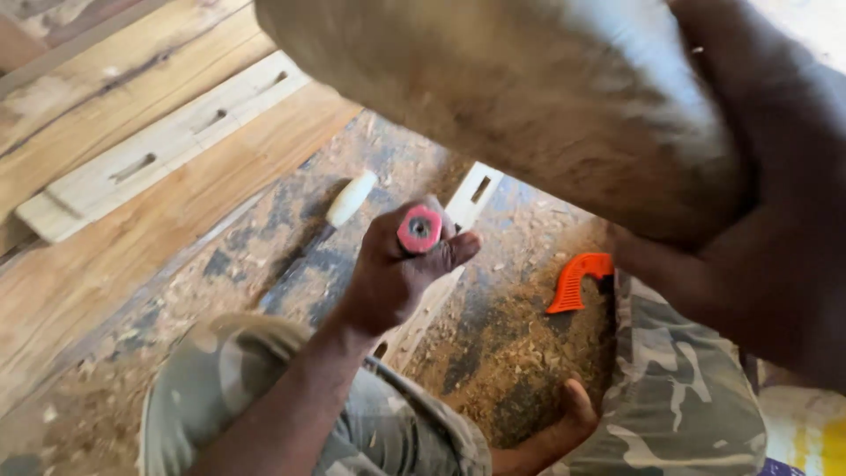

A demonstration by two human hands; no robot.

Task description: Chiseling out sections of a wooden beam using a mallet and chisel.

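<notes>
Closest to the camera, the right hand is wrapped around a large, thick, blurred wooden mallet head that fills the top of the view; the fingers curl tight behind the wood, clenched on it. Below, the left hand is closed in a fist around a chisel with a red round-ended handle, thumb pressed along the side; the handle end points up at the camera and the blade is hidden under the hand. Under that fist lies a pale narrow wooden strip with a rectangular mortise slot. The person's camouflage-trousered knees frame a sawdust-covered floor. An orange plastic saw handle lies in the shavings nearby. Farther off rest a white-handled tool and a long pale plank with three slots.
</notes>
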